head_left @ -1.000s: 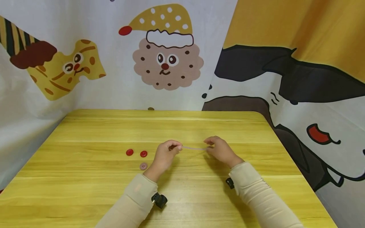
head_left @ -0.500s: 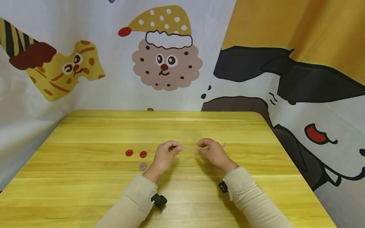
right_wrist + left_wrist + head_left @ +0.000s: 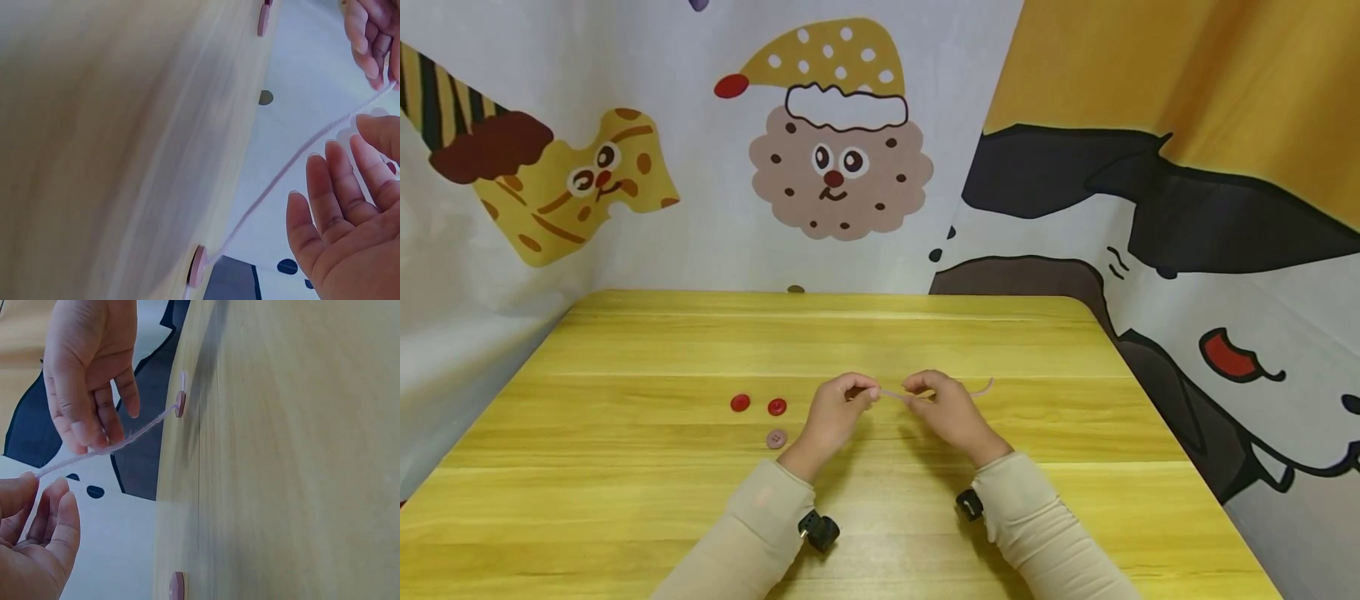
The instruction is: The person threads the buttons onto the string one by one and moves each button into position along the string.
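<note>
My left hand (image 3: 837,408) pinches one end of a thin pale-pink cord (image 3: 147,426) between thumb and forefinger. From there the cord runs rightward to my right hand (image 3: 951,417), whose fingertips are right at it. In the right wrist view the right hand's fingers (image 3: 331,194) are fairly straight, with a small gap to the thumb. Farther along, the cord passes through a pinkish button (image 3: 197,267) at the tabletop, hidden behind my right hand in the head view. Its tail shows past that hand, curving up on the right.
Left of my left hand, two red buttons (image 3: 741,402) and a dusty-pink button (image 3: 777,439) lie on the wooden table (image 3: 647,508). A printed curtain (image 3: 670,242) hangs behind the table and along both sides.
My right hand has moved left along the cord toward my left hand, and the cord's tail now shows behind it. My left hand keeps its pinch in nearly the same place.
</note>
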The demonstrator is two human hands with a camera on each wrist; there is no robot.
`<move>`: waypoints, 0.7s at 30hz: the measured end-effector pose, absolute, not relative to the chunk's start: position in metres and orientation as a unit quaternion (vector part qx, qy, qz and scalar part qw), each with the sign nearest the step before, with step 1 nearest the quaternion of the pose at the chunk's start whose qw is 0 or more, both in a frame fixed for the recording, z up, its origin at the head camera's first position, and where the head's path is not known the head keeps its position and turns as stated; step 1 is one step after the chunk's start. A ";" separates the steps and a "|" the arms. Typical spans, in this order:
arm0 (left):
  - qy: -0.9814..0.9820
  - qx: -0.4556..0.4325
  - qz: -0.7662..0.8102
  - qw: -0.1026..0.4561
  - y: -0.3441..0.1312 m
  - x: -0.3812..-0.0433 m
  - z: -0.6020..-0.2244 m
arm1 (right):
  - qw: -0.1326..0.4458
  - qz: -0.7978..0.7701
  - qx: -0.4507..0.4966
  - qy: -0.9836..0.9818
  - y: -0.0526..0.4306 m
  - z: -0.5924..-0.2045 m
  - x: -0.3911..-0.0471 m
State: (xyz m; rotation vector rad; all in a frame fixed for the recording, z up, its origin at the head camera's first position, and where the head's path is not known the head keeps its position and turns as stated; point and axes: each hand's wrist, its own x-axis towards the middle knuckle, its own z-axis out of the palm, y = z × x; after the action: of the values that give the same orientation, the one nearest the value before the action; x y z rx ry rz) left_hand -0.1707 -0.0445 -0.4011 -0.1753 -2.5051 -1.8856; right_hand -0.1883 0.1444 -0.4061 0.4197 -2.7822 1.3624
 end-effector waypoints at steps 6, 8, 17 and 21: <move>-0.798 -0.064 -0.599 0.001 -0.045 -0.171 -0.402 | 0.012 0.453 0.142 -0.880 0.137 -0.406 -0.185; -0.796 -0.067 -0.601 0.001 -0.045 -0.170 -0.402 | 0.014 0.451 0.146 -0.880 0.135 -0.406 -0.184; -0.800 -0.070 -0.596 0.003 -0.045 -0.170 -0.404 | 0.009 0.453 0.165 -0.876 0.126 -0.408 -0.183; -0.800 -0.070 -0.596 0.004 -0.046 -0.171 -0.405 | 0.008 0.451 0.174 -0.875 0.123 -0.408 -0.183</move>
State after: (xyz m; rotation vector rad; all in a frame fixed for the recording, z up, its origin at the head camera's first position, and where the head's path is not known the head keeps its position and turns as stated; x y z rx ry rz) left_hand -0.1706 -0.0460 -0.4055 -0.2180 -2.5075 -1.8669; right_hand -0.1828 0.1229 -0.4083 0.5438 -2.7350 1.4108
